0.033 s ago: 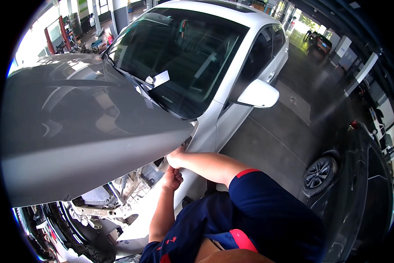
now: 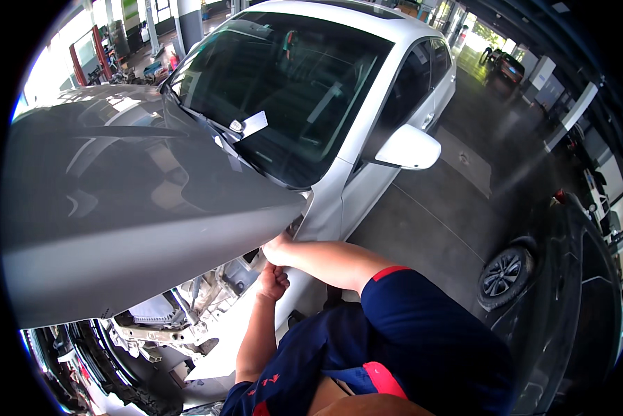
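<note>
My left hand (image 2: 274, 282) is a closed fist beside the white front fender (image 2: 299, 295) of a car. Whatever it grips, if anything, is hidden by the fingers. Just above and touching it or nearly so, my right hand (image 2: 278, 248) reaches in at the edge of the raised grey hood (image 2: 152, 222). Its fingers are out of sight between the hood edge and the fender. Below the hood, the exposed front structure (image 2: 199, 331) of the car shows metal brackets and bare body parts.
Behind the hood are the windshield (image 2: 277, 90), with a white paper slip (image 2: 251, 126) on it, and the white side mirror (image 2: 408, 148). A dark car with a spoked wheel (image 2: 503, 276) stands at the right. A detached dark bumper part (image 2: 107, 357) lies at lower left.
</note>
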Available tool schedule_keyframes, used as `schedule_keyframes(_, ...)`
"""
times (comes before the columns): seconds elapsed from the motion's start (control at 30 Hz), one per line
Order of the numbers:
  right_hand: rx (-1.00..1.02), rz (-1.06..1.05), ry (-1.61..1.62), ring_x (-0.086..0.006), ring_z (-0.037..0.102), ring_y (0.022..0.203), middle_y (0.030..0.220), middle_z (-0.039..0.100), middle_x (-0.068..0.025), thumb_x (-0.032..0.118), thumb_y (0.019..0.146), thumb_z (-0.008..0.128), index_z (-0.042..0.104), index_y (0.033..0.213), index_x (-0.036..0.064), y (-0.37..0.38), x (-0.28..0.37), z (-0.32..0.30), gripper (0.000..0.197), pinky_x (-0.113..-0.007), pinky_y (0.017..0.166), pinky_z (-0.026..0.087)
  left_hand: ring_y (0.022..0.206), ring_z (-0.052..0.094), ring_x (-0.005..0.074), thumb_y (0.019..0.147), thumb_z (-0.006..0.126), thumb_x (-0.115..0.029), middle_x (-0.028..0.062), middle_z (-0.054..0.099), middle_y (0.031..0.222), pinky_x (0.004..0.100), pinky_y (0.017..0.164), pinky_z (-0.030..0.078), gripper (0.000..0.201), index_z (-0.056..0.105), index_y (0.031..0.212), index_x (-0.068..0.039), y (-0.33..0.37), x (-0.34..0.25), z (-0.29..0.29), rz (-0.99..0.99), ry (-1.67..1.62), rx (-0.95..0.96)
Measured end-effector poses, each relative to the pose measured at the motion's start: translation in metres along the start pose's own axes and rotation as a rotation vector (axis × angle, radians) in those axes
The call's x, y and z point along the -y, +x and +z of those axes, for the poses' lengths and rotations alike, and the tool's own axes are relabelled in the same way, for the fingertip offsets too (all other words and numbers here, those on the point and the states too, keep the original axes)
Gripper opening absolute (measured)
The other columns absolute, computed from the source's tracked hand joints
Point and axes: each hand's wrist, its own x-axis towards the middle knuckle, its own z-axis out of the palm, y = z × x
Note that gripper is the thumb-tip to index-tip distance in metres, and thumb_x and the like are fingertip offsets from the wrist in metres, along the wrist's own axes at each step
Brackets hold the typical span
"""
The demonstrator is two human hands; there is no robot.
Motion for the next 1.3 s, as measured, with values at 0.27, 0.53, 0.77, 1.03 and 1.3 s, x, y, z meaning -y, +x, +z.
schedule_keyframes(0.27,0.120,-0.069,-0.109,-0.0292,0.071,0.106,0.116,0.074,-0.0136,0.019,0.094,0.059,0.075,0.112,0.0083,-0.003,-0.002,0.000,0.026,-0.040,0.085,0.058,0.052,0.035,0.0092,0.107,0.045,-0.040,-0.0066,0.037,0.061,0.0257,0.049,0.032,0.038,0.047,0.075,-0.019,0.008,0.000,-0.009,-0.009,-0.085,0.012)
schedule_keyframes(0.53,0.200,-0.127,-0.175,-0.0301,0.071,0.105,0.115,0.074,-0.0142,0.018,0.094,0.058,0.074,0.112,0.0087,-0.007,-0.003,-0.006,0.026,-0.040,0.086,0.057,0.052,0.035,0.0093,0.106,0.046,-0.036,-0.0065,0.037,0.060,0.0257,0.049,0.032,0.036,0.047,0.075,-0.019,0.009,0.002,-0.013,-0.011,-0.082,0.012)
schedule_keyframes(0.77,0.212,-0.165,-0.199,-0.0310,0.070,0.105,0.114,0.074,-0.0146,0.018,0.095,0.056,0.074,0.112,0.0090,-0.007,0.002,-0.010,0.027,-0.041,0.086,0.056,0.050,0.031,0.0087,0.106,0.045,-0.041,-0.0077,0.034,0.059,0.0263,0.048,0.027,0.037,0.046,0.075,-0.021,0.010,-0.001,-0.014,0.007,-0.101,0.024)
schedule_keyframes(1.03,0.243,-0.153,-0.210,-0.0320,0.070,0.104,0.113,0.074,-0.0152,0.018,0.095,0.054,0.074,0.112,0.0094,-0.008,0.009,-0.008,0.027,-0.042,0.087,0.056,0.052,0.036,0.0092,0.103,0.045,-0.027,-0.0065,0.038,0.061,0.0258,0.049,0.033,0.028,0.048,0.077,-0.018,0.008,-0.001,-0.023,0.003,-0.169,0.046)
schedule_keyframes(1.3,-0.024,0.184,0.321,-0.0328,0.070,0.103,0.112,0.073,-0.0157,0.018,0.096,0.053,0.073,0.112,0.0098,0.013,-0.021,0.017,0.027,-0.042,0.087,0.055,0.051,0.032,0.0078,0.106,0.048,-0.041,-0.0081,0.035,0.060,0.0246,0.047,0.029,0.035,0.048,0.078,-0.020,0.018,0.000,0.001,-0.024,-0.169,0.081)
